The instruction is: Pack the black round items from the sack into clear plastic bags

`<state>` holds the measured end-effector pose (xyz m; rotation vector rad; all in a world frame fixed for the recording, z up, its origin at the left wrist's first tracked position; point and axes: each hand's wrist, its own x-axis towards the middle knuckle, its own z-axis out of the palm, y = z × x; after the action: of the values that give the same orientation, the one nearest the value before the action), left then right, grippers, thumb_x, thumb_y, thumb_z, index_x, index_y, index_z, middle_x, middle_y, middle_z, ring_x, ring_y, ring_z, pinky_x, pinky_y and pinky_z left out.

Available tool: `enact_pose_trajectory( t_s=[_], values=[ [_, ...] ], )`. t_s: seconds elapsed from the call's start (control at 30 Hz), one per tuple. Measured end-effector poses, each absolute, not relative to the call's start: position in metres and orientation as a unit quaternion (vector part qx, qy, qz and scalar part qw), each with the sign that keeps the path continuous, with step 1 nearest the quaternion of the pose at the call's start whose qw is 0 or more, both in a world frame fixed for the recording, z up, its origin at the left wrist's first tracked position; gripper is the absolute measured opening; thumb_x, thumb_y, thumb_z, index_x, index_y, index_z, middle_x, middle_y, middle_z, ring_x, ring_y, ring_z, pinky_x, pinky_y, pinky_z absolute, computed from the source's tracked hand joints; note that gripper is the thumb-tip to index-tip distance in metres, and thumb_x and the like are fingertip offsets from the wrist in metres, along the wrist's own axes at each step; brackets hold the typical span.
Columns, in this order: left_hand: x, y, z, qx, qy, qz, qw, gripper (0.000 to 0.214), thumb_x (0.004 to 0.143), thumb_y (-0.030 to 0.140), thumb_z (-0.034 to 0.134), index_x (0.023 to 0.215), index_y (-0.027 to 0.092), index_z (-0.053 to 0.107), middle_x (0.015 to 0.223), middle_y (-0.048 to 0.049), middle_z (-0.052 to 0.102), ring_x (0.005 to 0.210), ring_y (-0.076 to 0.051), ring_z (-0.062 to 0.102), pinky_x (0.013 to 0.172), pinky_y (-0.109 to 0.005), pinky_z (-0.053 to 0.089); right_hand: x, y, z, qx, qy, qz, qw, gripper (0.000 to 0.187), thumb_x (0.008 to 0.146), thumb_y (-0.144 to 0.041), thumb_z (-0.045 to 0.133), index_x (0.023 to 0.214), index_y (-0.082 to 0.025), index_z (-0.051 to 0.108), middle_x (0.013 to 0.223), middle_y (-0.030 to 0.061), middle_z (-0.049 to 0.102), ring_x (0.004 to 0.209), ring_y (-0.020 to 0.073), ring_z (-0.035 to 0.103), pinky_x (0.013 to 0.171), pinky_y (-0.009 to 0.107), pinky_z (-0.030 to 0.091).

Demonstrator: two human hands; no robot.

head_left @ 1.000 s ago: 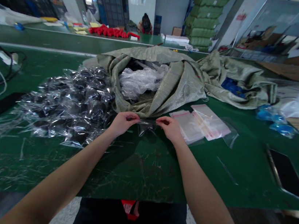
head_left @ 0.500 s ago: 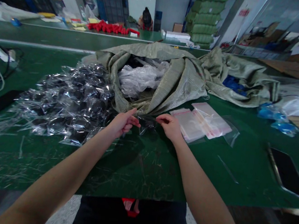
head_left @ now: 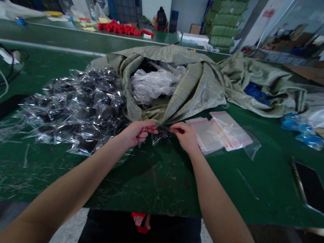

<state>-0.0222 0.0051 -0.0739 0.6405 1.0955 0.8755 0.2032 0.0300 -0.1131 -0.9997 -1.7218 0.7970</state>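
We cannot make out what small clear bag [head_left: 161, 136] holds; left hand [head_left: 138, 132] hides part of it. Crumpled plastic [head_left: 153, 87] hides inside of sack [head_left: 202, 89]. We lose white cable [head_left: 7, 86] at left edge; red sign [head_left: 268, 13] too small to read.

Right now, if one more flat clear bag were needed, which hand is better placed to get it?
Probably the right hand: it is right beside the flat clear bags, while the left hand is nearer the wrapped dark items.
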Motion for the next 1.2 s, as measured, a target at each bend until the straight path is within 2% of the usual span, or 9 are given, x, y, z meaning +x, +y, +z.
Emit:
enact_pose_trajectory(
  t_s=[0.23, 0.33, 0.43, 0.47, 0.57, 0.7, 0.87, 1.07, 1.2],
  values=[
    [-0.026, -0.003, -0.086, 0.399, 0.491, 0.381, 0.674, 0.027, 0.069, 0.032, 0.080, 0.076, 0.008, 0.068, 0.094, -0.0159, 0.075, 0.038, 0.003, 0.023, 0.034, -0.017, 0.012, 0.203, 0.031, -0.112, -0.501, -0.613, 0.433, 0.430, 0.013, 0.073, -0.023, 0.068, 0.086, -0.019, 0.070, 0.075, -0.0005, 0.069, 0.058, 0.0115, 0.058, 0.060, 0.026, 0.049],
    [-0.026, -0.003, -0.090, 0.413, 0.490, 0.376, 0.670, 0.029, 0.069, 0.034, 0.081, 0.077, 0.009, 0.069, 0.098, -0.0168, 0.075, 0.038, 0.002, 0.024, 0.035, -0.017, 0.013, 0.204, 0.030, -0.107, -0.501, -0.549, 0.504, 0.441, 0.018, 0.073, -0.017, 0.068, 0.090, -0.019, 0.065, 0.076, -0.0015, 0.067, 0.057, 0.0096, 0.059, 0.054, 0.023, 0.048],
    [-0.026, -0.002, -0.090, 0.414, 0.491, 0.376, 0.668, 0.030, 0.068, 0.035, 0.082, 0.076, 0.009, 0.069, 0.095, -0.0160, 0.075, 0.038, 0.002, 0.025, 0.035, -0.017, 0.014, 0.206, 0.028, -0.100, -0.510, -0.460, 0.595, 0.418, 0.004, 0.080, -0.018, 0.063, 0.083, -0.016, 0.061, 0.071, 0.0003, 0.065, 0.054, 0.0101, 0.060, 0.045, 0.020, 0.046],
    [-0.026, -0.002, -0.089, 0.416, 0.492, 0.373, 0.667, 0.030, 0.068, 0.035, 0.081, 0.077, 0.009, 0.069, 0.095, -0.0159, 0.075, 0.038, 0.002, 0.025, 0.035, -0.017, 0.014, 0.206, 0.027, -0.097, -0.510, -0.440, 0.619, 0.403, 0.008, 0.084, -0.022, 0.061, 0.079, -0.016, 0.060, 0.068, 0.0014, 0.064, 0.053, 0.0105, 0.060, 0.043, 0.020, 0.045],
    [-0.026, -0.002, -0.088, 0.429, 0.495, 0.365, 0.661, 0.031, 0.069, 0.036, 0.080, 0.079, 0.009, 0.070, 0.097, -0.0166, 0.075, 0.038, 0.002, 0.025, 0.035, -0.017, 0.014, 0.207, 0.023, -0.091, -0.499, -0.422, 0.653, 0.383, 0.023, 0.088, -0.035, 0.063, 0.076, -0.015, 0.059, 0.068, 0.0046, 0.066, 0.055, 0.0119, 0.063, 0.045, 0.020, 0.049],
    [-0.026, -0.003, -0.088, 0.436, 0.502, 0.362, 0.653, 0.032, 0.069, 0.037, 0.080, 0.079, 0.009, 0.070, 0.100, -0.0171, 0.074, 0.038, 0.002, 0.024, 0.034, -0.017, 0.013, 0.208, 0.019, -0.088, -0.515, -0.417, 0.649, 0.375, 0.025, 0.082, -0.037, 0.073, 0.077, -0.017, 0.059, 0.071, 0.0063, 0.069, 0.058, 0.0134, 0.065, 0.052, 0.022, 0.055],
    [-0.027, -0.002, -0.089, 0.439, 0.502, 0.360, 0.652, 0.031, 0.069, 0.037, 0.079, 0.078, 0.009, 0.070, 0.101, -0.0175, 0.074, 0.038, 0.001, 0.024, 0.034, -0.018, 0.014, 0.209, 0.017, -0.088, -0.518, -0.417, 0.651, 0.365, 0.035, 0.082, -0.049, 0.069, 0.072, -0.017, 0.059, 0.064, 0.0069, 0.067, 0.055, 0.0145, 0.064, 0.053, 0.025, 0.056],
    [-0.026, -0.004, -0.089, 0.449, 0.504, 0.354, 0.648, 0.030, 0.070, 0.037, 0.078, 0.080, 0.009, 0.071, 0.098, -0.0158, 0.075, 0.039, 0.001, 0.024, 0.035, -0.018, 0.012, 0.204, 0.014, -0.093, -0.470, -0.424, 0.670, 0.387, 0.019, 0.079, -0.026, 0.075, 0.078, -0.017, 0.059, 0.077, 0.0059, 0.072, 0.068, 0.0133, 0.069, 0.062, 0.022, 0.058],
    [-0.026, -0.003, -0.090, 0.458, 0.514, 0.346, 0.638, 0.032, 0.071, 0.039, 0.077, 0.081, 0.009, 0.073, 0.095, -0.0148, 0.074, 0.039, 0.001, 0.024, 0.036, -0.019, 0.013, 0.203, 0.014, -0.097, -0.484, -0.424, 0.651, 0.403, 0.025, 0.073, -0.013, 0.076, 0.084, -0.018, 0.055, 0.073, -0.0005, 0.068, 0.063, 0.0113, 0.068, 0.059, 0.023, 0.058]
  ],
)
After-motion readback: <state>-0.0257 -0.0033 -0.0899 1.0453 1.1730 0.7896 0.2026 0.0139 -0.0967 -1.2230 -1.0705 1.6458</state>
